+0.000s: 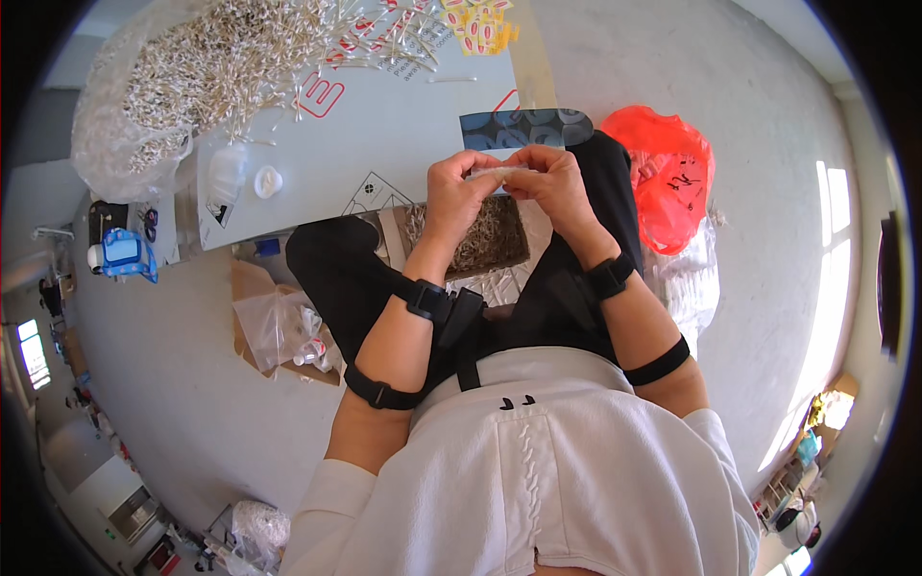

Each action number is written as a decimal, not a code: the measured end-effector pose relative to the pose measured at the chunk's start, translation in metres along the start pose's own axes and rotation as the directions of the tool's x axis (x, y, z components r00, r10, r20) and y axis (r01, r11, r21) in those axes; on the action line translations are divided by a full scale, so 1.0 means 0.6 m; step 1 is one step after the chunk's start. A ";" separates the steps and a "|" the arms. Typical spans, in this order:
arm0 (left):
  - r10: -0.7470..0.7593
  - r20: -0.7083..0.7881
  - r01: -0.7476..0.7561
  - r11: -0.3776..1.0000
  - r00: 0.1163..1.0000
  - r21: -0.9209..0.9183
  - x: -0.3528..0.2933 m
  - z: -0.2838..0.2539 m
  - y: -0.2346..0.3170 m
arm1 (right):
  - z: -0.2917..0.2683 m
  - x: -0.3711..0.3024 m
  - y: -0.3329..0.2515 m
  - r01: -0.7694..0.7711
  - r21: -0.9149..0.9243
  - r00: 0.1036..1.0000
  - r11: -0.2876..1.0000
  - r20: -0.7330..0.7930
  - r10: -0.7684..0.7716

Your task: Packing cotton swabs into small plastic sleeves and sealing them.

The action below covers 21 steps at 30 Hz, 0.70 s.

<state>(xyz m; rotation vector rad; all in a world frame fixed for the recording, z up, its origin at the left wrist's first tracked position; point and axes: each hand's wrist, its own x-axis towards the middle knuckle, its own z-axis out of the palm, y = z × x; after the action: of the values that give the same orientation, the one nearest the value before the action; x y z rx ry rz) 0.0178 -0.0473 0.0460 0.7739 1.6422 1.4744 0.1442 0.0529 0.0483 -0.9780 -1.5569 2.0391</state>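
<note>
The left hand (pixel 451 192) and the right hand (pixel 559 187) are held close together, near the table's edge and above the lap. Both hands are partly closed, with the fingers curled and the thumbs brought inward. A small whitish item (pixel 497 174) is pinched between the fingertips, its left end being gripped by the left hand and its right end by the right hand. The item is partly covered by the fingers, and its exact kind cannot be told. Below the hands, between the knees, an open box (pixel 523 232) is placed, in which cotton swabs (pixel 473 230) are contained. Just beyond the hands, a dark blue printed strip (pixel 514 131) is located near the corner of the table (pixel 317 178). On the far left part of the table, a large heap of swabs (pixel 221 62) is spilled from a clear plastic bag (pixel 94 158). Yellow and red labels (pixel 478 27) are spread at the far edge. A translucent container (pixel 228 173) and a white round piece (pixel 268 181) are set side by side on the table's near left part. A red plastic bag (pixel 677 206) is positioned to the right of the right knee.
</note>
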 end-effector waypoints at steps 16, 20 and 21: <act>0.067 0.114 -0.073 0.996 0.991 0.047 0.003 -0.033 0.007 | -0.033 0.006 -0.002 0.012 -0.005 0.987 1.000 0.157 -0.011; 0.088 0.061 -0.101 0.959 0.994 0.266 -0.004 -0.030 0.023 | -0.026 0.003 0.000 0.070 -0.040 0.984 0.997 0.168 -0.063; 0.088 0.061 -0.101 0.958 0.994 0.266 -0.003 -0.031 0.022 | -0.022 0.001 -0.001 0.080 -0.009 0.985 0.997 0.155 -0.077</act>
<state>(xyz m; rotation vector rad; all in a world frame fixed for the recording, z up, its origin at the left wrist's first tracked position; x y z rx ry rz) 0.0020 -0.0567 0.0599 1.0432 1.8132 1.2999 0.1534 0.0622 0.0472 -0.7660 -1.6636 2.0941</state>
